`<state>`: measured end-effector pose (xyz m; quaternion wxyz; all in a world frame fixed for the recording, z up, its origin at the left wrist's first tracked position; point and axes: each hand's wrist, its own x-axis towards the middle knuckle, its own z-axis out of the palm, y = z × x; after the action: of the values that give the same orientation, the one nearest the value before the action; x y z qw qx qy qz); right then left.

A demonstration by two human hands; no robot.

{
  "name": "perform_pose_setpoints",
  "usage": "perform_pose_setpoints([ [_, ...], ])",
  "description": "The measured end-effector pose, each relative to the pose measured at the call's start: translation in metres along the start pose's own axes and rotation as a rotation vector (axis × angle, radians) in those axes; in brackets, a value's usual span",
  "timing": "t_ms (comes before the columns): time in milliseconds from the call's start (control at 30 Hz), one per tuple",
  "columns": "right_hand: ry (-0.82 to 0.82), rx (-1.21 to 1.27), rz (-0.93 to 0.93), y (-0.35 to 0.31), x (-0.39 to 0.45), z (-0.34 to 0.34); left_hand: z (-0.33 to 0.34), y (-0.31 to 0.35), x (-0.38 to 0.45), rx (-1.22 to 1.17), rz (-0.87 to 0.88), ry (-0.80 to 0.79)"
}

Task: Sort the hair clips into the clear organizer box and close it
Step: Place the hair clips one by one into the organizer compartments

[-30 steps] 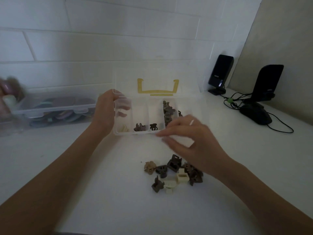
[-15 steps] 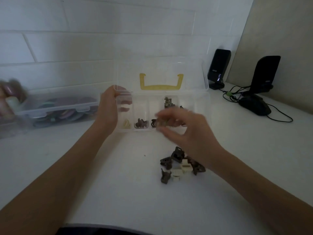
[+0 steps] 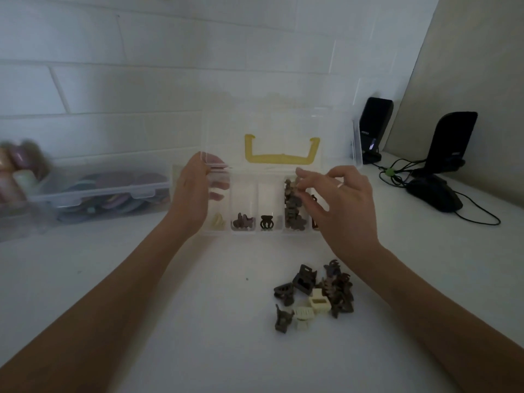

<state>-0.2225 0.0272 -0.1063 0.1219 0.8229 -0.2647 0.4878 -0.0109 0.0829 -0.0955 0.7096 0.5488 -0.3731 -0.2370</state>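
Hands at the open organizer box, loose clips heaped in front of it.

The clear organizer box [image 3: 269, 194] stood open on the white worktop [image 3: 170, 321], its lid raised with the yellow handle [image 3: 280, 156] showing. The left hand [image 3: 195, 197] grasped the box's left end, fingers curled round its wall. The right hand [image 3: 337, 199] hovered over the fourth compartment from the left, thumb and fingers pinching a small brown clip [image 3: 295, 186] above the brown clips already stacked there. A pile of hair clips [image 3: 314, 296], dark and cream, lay on the worktop just in front of the box, beneath the right wrist.
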Motion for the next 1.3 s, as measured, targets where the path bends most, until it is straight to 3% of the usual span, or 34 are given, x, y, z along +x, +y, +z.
perform_pose_setpoints([
  [233,-0.010,-0.053,-0.022,0.007,-0.008,0.005,0.000,-0.003,0.001,0.006,-0.027,0.019],
  [433,-0.064,0.065,0.039,0.007,-0.012,-0.001,-0.001,-0.005,0.000,0.011,-0.005,0.006],
  [600,-0.012,0.264,0.082,-0.012,-0.003,-0.020,-0.002,-0.005,0.000,-0.003,-0.003,0.003],
  [667,-0.116,0.398,0.044,-0.021,-0.001,-0.033,-0.002,-0.006,0.001,0.006,0.003,-0.007],
  [733,-0.378,0.493,-0.035,-0.028,-0.007,-0.044,-0.003,-0.008,0.002,0.012,-0.003,-0.005],
  [833,-0.775,0.470,-0.105,-0.030,-0.015,-0.056,-0.002,-0.007,0.002,0.002,-0.016,0.000],
  [900,-0.932,0.414,-0.126,-0.028,-0.016,-0.059,-0.001,-0.007,0.002,-0.004,-0.017,-0.009],
  [1100,-1.029,0.338,-0.167,-0.030,-0.017,-0.059,-0.002,-0.010,0.002,0.027,0.012,-0.019],
  [1300,-0.978,0.407,-0.059,-0.034,-0.020,-0.052,-0.002,-0.010,0.003,0.038,0.021,-0.027],
])
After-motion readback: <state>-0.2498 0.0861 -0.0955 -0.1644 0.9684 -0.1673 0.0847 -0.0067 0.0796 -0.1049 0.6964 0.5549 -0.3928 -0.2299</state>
